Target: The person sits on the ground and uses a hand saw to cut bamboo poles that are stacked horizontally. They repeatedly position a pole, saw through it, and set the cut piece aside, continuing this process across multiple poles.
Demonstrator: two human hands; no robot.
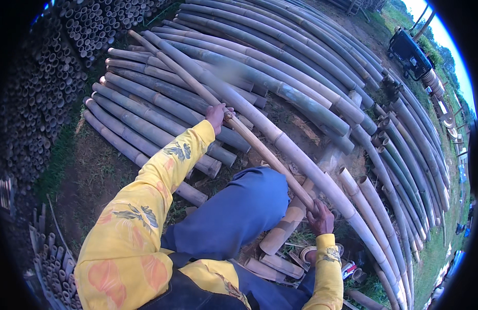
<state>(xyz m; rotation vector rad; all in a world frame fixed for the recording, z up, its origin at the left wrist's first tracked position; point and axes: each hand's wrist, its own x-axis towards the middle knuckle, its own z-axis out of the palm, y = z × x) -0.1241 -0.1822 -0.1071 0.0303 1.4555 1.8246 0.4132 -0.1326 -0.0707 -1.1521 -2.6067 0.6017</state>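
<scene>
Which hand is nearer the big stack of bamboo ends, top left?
Left. The left hand is below and right of the stack; the right hand is farther, lower right.

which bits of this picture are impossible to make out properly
All in the head view:
- Thin pole: its near end is hidden by the right hand.
- Right sleeve: cut off by the lower edge.
- Stacked bamboo at far left: its outer side is lost in the dark rim.
- Small things at far right: too small to identify.
</scene>
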